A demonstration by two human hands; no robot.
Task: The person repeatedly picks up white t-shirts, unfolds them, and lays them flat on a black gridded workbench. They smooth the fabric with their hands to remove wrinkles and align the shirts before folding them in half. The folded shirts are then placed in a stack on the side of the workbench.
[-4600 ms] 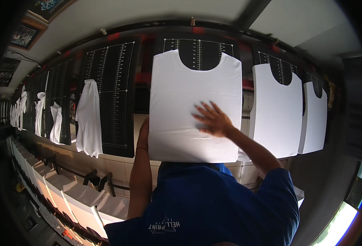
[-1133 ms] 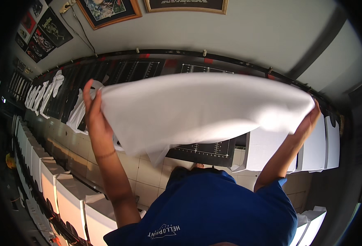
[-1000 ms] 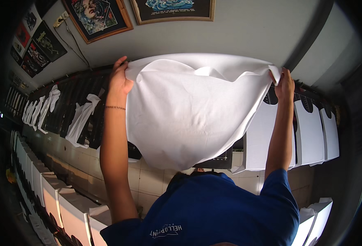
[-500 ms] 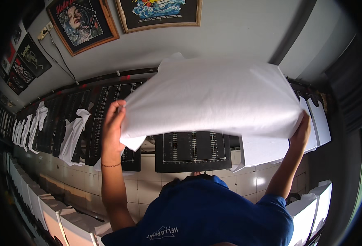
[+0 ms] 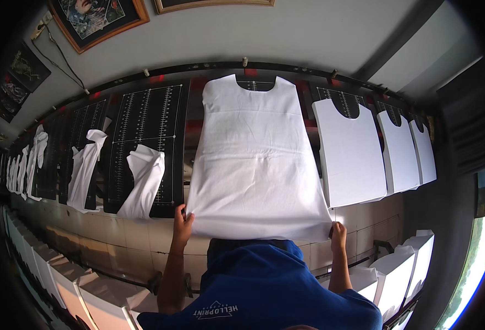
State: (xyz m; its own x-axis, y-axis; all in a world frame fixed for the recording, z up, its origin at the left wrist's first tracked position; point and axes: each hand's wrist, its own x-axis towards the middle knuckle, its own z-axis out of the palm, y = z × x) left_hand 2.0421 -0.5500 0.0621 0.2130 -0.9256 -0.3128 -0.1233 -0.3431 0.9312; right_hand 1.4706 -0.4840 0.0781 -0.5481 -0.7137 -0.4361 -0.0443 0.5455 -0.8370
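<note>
A white fabric shirt panel with a scooped neckline lies stretched over a black printing board in front of me. Faint creases run across its middle. My left hand pinches its near left corner, and my right hand grips the near right corner. Between them the near hem is pulled wide, close to my body. Most of the board is hidden under the cloth; a bit of its ruled black surface shows inside the neckline.
On the left, black boards with white ruler marks carry loosely draped white cloths. Smooth white panels cover the boards on the right. Another row of white-covered boards stands behind me. A rail runs along the wall.
The white panel was held up in the air, blurred, over the board. Now it lies flat along the board, and both hands have come down and toward me with its near corners.
</note>
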